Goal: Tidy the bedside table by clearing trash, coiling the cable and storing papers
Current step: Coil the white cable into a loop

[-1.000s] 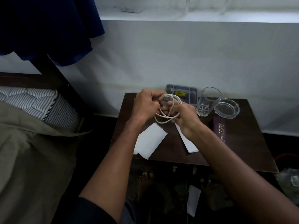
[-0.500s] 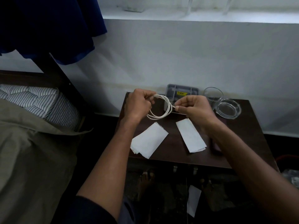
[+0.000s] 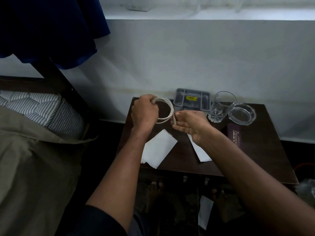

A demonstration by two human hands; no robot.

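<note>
Left hand (image 3: 144, 113) is closed around one side of the coiled white cable (image 3: 167, 109), held above the far left of the bedside table (image 3: 265, 160). Right hand (image 3: 190, 124) pinches the cable's end plug between thumb and fingers. Two white papers (image 3: 158, 149) lie on the table beneath. A grey tray (image 3: 192, 99), glass (image 3: 221, 106) and ashtray (image 3: 242, 114) stand along the far edge.

Both hands are up over the table (image 3: 265, 160). Left hand (image 3: 144, 113) grips one side of a white cable (image 3: 167, 109) wound in a few loops, right hand (image 3: 190, 124) pinches the plug end just beside it. Under the hands lie two papers (image 3: 158, 148). Behind the cable sits a grey tray (image 3: 192, 99), then right of that a glass (image 3: 221, 106) and a clear dish (image 3: 242, 114).
</note>
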